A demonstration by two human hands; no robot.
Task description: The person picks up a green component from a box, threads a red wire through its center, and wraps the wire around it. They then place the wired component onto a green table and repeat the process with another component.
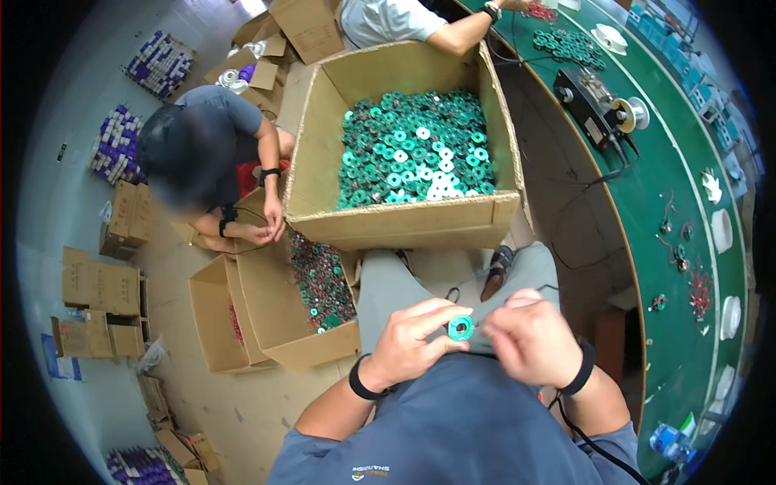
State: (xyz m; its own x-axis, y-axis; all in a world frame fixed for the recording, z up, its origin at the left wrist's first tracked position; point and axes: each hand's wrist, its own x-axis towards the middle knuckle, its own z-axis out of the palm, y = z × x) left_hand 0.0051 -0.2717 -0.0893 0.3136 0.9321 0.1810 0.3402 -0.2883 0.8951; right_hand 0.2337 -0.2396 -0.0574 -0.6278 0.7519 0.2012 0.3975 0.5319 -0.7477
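Observation:
Above my lap, my left hand (414, 341) pinches a small green ring-shaped part (461, 327) with a dark centre between thumb and fingertips. Close to the part's right side is my right hand (535, 339), its fingers curled together and slightly blurred. Whatever it grips, if anything, is too small to make out. Just ahead of my knees stands a large cardboard box (404, 226), heaped with many similar green ring parts (412, 153), some showing pale faces.
To my left, a lower open carton (315, 347) holds small dark and red parts beside another carton (214, 323). A seated co-worker (210, 137) works over them. Along my right runs a green workbench (671, 323) with a wire-spool device (594, 105). Another person's arm (461, 36) reaches in beyond the box.

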